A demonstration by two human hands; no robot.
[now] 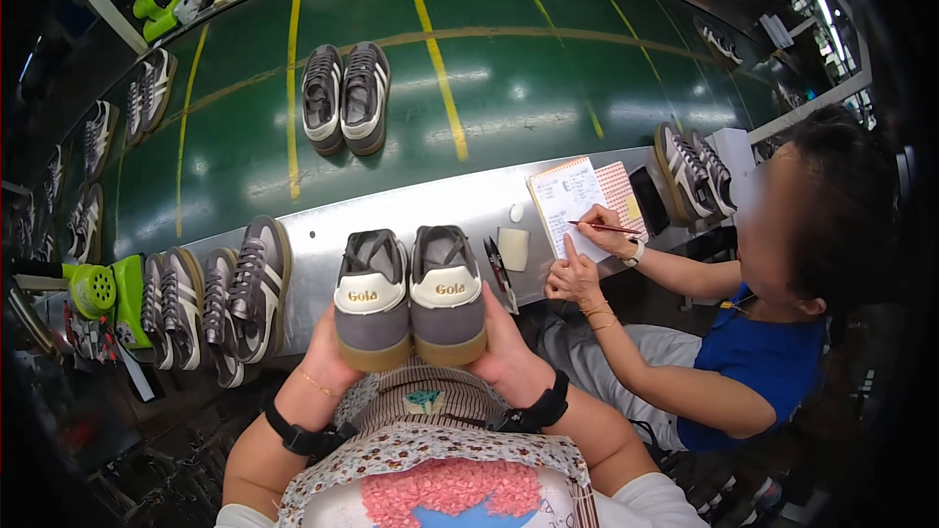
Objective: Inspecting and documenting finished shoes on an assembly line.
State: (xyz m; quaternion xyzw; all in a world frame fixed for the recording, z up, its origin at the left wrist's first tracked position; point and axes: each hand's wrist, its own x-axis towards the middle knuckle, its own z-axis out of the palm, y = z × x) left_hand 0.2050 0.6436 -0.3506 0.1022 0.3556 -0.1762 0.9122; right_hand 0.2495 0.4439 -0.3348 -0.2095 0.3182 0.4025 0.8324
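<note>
Two grey sneakers with white heel patches and gum soles are held up side by side in front of me, heels facing me. My left hand [329, 356] is closed round the outer side of the left sneaker [372, 305]. Round the right sneaker [448, 311] my right hand [502, 342] is closed in the same way. Fingers are partly hidden behind the shoes. Just beyond lies the metal ledge [323, 235] of the work table. To the left on that ledge stand several similar grey sneakers [262, 279].
A green conveyor belt [235, 127] with yellow lines carries a pair of sneakers [344, 103]. Right of me a co-worker in blue [773, 362] writes in a notebook [569, 205]. Pens [501, 274], a cream block [514, 248] and a lime-green device [98, 291] are on the ledge.
</note>
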